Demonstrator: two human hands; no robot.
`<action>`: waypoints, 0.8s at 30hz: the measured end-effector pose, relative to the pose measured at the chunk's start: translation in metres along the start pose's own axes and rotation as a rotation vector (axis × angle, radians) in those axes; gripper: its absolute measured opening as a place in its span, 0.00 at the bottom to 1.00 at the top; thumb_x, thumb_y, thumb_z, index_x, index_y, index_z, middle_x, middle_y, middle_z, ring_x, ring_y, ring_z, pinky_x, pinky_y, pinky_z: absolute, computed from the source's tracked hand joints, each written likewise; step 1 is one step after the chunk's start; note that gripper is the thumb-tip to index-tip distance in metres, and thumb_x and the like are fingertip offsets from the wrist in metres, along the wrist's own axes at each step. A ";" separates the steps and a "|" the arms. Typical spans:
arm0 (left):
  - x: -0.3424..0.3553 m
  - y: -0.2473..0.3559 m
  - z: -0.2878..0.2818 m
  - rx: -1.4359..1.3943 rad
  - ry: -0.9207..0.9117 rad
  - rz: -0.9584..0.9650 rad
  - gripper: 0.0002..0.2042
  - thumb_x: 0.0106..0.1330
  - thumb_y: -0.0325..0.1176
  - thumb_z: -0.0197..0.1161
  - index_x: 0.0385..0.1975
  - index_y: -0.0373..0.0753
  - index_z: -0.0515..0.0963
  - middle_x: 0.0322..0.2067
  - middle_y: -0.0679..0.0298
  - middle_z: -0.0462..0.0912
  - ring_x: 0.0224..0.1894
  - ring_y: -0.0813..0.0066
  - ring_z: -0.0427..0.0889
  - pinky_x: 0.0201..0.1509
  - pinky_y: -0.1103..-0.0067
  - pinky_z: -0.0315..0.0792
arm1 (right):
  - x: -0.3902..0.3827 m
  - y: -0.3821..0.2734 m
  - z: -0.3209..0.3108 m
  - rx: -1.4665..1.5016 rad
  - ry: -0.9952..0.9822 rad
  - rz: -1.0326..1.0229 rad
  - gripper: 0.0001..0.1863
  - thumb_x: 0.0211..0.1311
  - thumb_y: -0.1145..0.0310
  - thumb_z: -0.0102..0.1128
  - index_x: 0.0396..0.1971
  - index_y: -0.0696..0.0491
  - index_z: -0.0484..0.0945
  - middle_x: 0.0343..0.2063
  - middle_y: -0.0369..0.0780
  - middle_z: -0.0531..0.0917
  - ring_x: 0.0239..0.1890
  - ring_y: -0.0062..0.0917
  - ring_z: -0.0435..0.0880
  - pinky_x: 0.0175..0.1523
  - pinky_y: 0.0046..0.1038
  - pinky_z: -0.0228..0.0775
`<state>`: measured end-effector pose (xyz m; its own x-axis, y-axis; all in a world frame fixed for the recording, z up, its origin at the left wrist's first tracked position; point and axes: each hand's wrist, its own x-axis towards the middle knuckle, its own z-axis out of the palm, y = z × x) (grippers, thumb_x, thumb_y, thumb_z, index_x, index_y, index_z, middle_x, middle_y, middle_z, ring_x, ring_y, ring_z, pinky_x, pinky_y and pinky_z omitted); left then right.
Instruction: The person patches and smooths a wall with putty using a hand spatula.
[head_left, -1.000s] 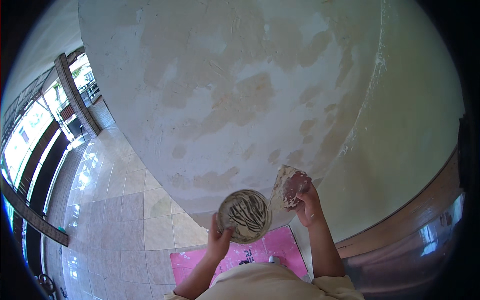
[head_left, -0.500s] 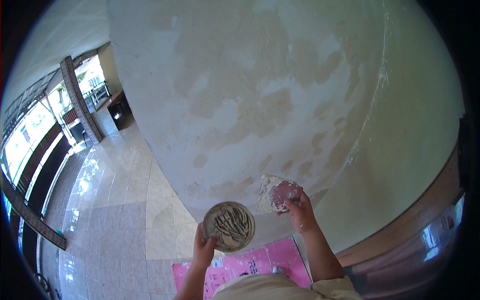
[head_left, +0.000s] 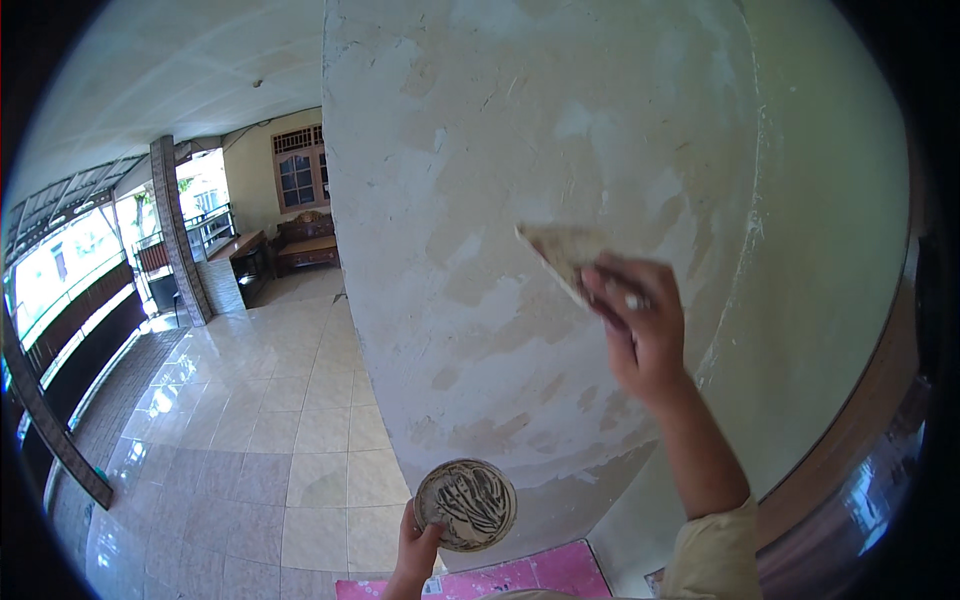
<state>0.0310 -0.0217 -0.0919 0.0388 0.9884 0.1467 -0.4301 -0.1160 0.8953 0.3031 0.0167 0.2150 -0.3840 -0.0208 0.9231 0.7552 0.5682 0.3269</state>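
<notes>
My right hand point(head_left: 645, 320) is closed on a flat putty scraper point(head_left: 562, 250), raised in front of the wall at mid-height. Pale putty coats the blade, which is slightly blurred; whether its edge touches the wall I cannot tell. A white blob clings to the fingers. Lower down, my left hand point(head_left: 420, 540) grips a round shallow dish point(head_left: 505, 540) by its rim, thumb on the inner face. Dark streaks and pale smears cover the dish's inside. The wall point(head_left: 480, 340) carries patchy white and beige filler, with a rough white line running down its right part.
A pink printed sheet point(head_left: 560, 570) lies at the foot of the wall. Shiny floor tiles point(head_left: 320, 430) stretch away on the left, toward a pillar point(head_left: 180, 230) and a wooden bench point(head_left: 305, 245). A brown surface with a glossy sheen point(head_left: 860, 500) is at the lower right.
My right hand has risen with the scraper, now tilted against the wall's background. The dish sits slightly lower in view. The view has tilted up, bringing the bench and a window into sight.
</notes>
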 end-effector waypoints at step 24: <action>0.005 -0.001 0.005 -0.049 -0.026 -0.059 0.24 0.54 0.18 0.50 0.54 0.32 0.66 0.47 0.61 0.76 0.50 0.74 0.74 0.56 0.77 0.68 | 0.114 0.067 0.043 -0.528 0.025 -0.049 0.23 0.54 0.72 0.59 0.49 0.32 0.78 0.48 0.31 0.75 0.51 0.29 0.69 0.53 0.38 0.56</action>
<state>0.0357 -0.0175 -0.0899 0.0889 0.9904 0.1058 -0.4699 -0.0519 0.8812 0.2874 0.0875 0.3333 -0.4179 -0.0604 0.9065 0.9037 0.0744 0.4216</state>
